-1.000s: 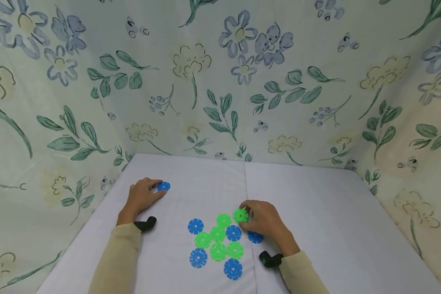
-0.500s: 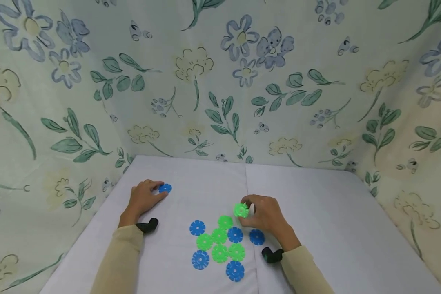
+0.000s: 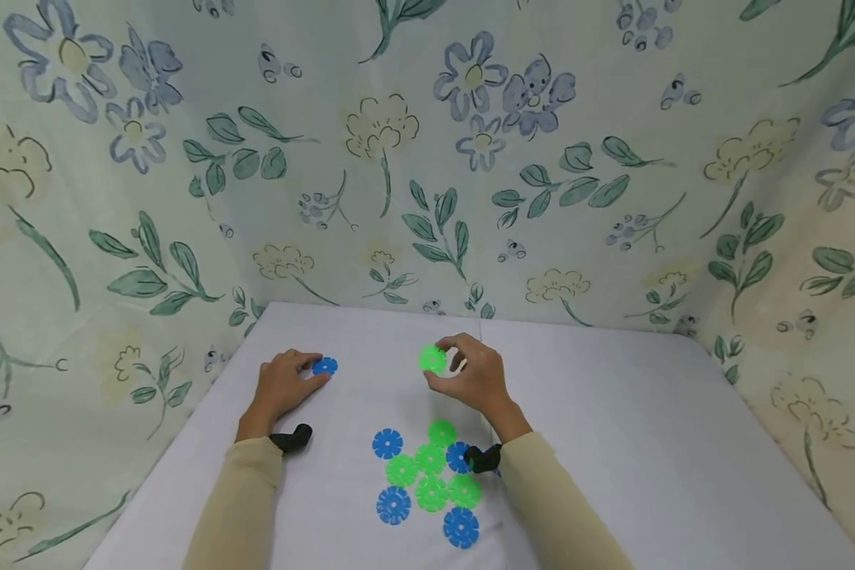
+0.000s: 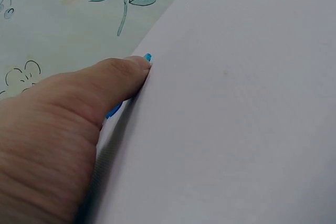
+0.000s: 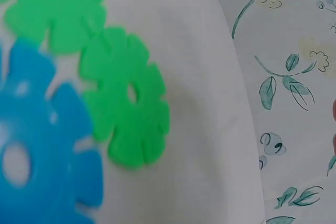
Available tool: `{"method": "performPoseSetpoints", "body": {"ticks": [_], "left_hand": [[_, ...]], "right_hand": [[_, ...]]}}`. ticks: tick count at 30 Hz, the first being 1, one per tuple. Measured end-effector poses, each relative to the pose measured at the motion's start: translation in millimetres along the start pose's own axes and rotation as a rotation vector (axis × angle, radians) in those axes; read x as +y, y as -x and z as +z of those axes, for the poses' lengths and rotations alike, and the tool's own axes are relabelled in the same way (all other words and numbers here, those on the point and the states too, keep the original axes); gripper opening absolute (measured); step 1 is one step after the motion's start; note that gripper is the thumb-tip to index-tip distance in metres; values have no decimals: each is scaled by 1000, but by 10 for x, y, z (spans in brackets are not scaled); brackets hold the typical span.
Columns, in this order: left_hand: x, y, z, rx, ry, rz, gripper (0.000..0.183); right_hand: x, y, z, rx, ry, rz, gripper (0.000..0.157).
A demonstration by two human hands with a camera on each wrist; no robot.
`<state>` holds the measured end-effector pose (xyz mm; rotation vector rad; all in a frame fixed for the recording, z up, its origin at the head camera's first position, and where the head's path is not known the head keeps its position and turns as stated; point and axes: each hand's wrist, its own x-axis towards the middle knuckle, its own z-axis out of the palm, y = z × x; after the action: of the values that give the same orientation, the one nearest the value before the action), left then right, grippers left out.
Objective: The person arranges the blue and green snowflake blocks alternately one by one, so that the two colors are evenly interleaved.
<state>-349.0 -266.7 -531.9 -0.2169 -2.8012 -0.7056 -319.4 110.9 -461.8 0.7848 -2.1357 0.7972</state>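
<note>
My left hand (image 3: 283, 389) pinches a blue snowflake building disc (image 3: 324, 366) between thumb and fingers, low at the table's left side. In the left wrist view the thumb (image 4: 113, 82) covers most of that disc, with only slivers of blue showing. Farther right, my right hand (image 3: 476, 377) holds a green snowflake building disc (image 3: 433, 359) upright by its edges, above the table. Below it lies a loose group of flat discs, green ones (image 3: 431, 493) in the middle and blue ones (image 3: 394, 505) around them. The right wrist camera and forearm partly cover two blue discs.
A white cloth covers the table (image 3: 598, 427), with a crease running down near its middle. Floral curtains (image 3: 399, 158) rise at the back and along both sides. Close up in the right wrist view lie a green disc (image 5: 149, 98) and a blue disc (image 5: 52, 182).
My right hand has lifted the green disc away from the group and carried it up, back and left, toward the left hand. The left hand keeps its pinch on the blue disc.
</note>
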Motion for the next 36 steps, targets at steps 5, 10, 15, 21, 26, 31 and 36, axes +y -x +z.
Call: {"method": "performPoseSetpoints", "body": {"ticks": [5, 10, 15, 21, 26, 31, 36], "left_hand": [[-23, 16, -29, 4, 11, 20, 57], [-126, 108, -98, 19, -26, -16, 54], [-108, 102, -58, 13, -11, -1, 56], [6, 25, 44, 27, -4, 6, 54], [19, 41, 54, 20, -2, 12, 53], [0, 24, 25, 24, -7, 7, 53], [-7, 8, 20, 16, -7, -4, 53]], "right_hand": [[-123, -145, 299, 34, -32, 74, 45], [-282, -232, 683, -39, -54, 122, 43], [-335, -252, 952, -46, -9, 185, 42], [-360, -254, 1135, -196, 51, 275, 44], [-470, -270, 1252, -324, 49, 336, 43], [-524, -333, 1357, -421, 75, 375, 42], [-509, -371, 1446, -500, 138, 428, 45]]}}
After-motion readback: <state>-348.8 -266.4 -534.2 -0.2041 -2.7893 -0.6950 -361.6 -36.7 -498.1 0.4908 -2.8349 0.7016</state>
